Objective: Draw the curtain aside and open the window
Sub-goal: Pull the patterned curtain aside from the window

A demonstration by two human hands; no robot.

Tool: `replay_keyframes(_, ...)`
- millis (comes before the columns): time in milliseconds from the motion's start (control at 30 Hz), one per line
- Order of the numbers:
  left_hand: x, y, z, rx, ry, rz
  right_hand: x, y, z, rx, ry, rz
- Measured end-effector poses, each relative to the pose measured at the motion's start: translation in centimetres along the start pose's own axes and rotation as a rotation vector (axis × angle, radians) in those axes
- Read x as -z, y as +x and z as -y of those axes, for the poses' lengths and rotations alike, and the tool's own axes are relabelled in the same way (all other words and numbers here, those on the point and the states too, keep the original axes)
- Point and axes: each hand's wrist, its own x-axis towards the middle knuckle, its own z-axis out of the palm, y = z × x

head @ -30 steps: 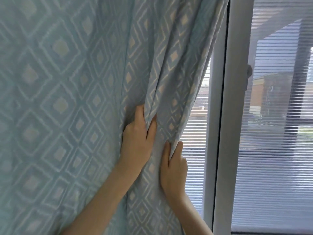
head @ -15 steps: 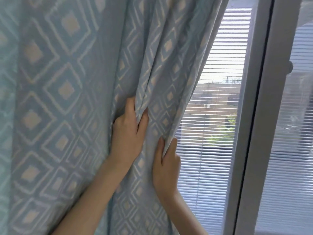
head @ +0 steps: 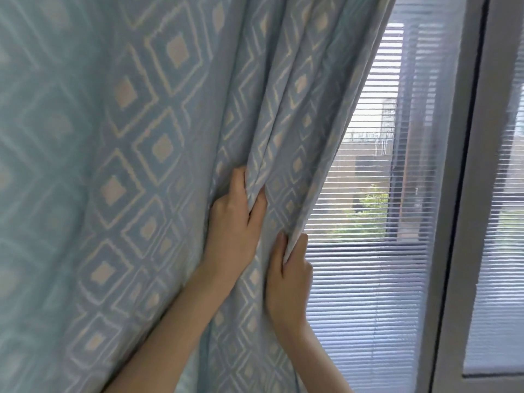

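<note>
Reaching up from the lower middle of the view, both bare forearms angling upward, two hands working one curtain (head: 147, 171). Left hand (head: 235, 222) sitting higher, knuckles toward the camera, fingers closing around a bunched vertical fold, thumb pressing the fold from the right side. Right hand (head: 289, 276) sitting lower and just beside it, pinching the curtain's free right edge between thumb and fingers, cloth clamped tight. Hanging across the left and centre of the view, pale blue with cream diamonds, gathering into several pleats above the hands.

Compared with half a second ago, showing more of the window (head: 368, 194) to the right of the edge, the curtain sitting further left, both grips unchanged.

Counting: two hands, one curtain, one slatted blind (head: 365, 293) behind the glass, one pale upright frame post (head: 456, 222) dividing two panes.
</note>
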Motion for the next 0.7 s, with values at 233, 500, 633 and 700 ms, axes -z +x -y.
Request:
replay_keyframes(233, 3.4, -0.4, 1.8, 0.006, -0.039, -0.006, -2.6, -2.3, 2.0, -0.003, 0.032, -0.001)
replay_keyframes(500, 7.3, 0.3, 4.3, 0.003, -0.007, -0.030, -4.5, -3.1, 4.6, -0.065, 0.154, 0.076)
replay_keyframes(633, 8.7, 0.6, 5.7, -0.004, -0.021, -0.016, -4.9, -2.6, 5.1, -0.123, 0.220, 0.108)
replay_keyframes(700, 9.2, 0.5, 6.3, 0.000, -0.024, -0.009, -5.3, -2.6, 5.4, -0.166, 0.250, 0.131)
